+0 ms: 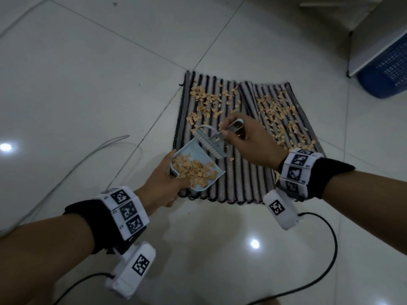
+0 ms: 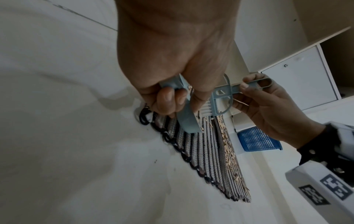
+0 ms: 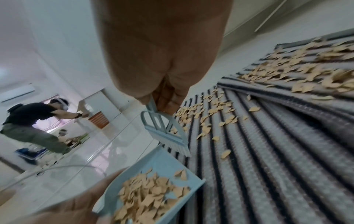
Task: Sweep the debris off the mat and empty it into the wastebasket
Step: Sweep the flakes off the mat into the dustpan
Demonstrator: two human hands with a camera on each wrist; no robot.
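Observation:
A striped mat lies on the tiled floor with several tan debris flakes scattered over its far half. My left hand grips the handle of a pale blue dustpan, tilted above the mat's near left corner and holding a heap of flakes. My right hand pinches the handle of a small blue brush, whose white bristles hover at the pan's far lip. The blue mesh wastebasket lies at the far right, also in the left wrist view.
White cabinet stands beside the wastebasket. A grey cable curves over the floor to the left; black wrist cables trail near me. A person shows far off in the right wrist view. Bare tiles surround the mat.

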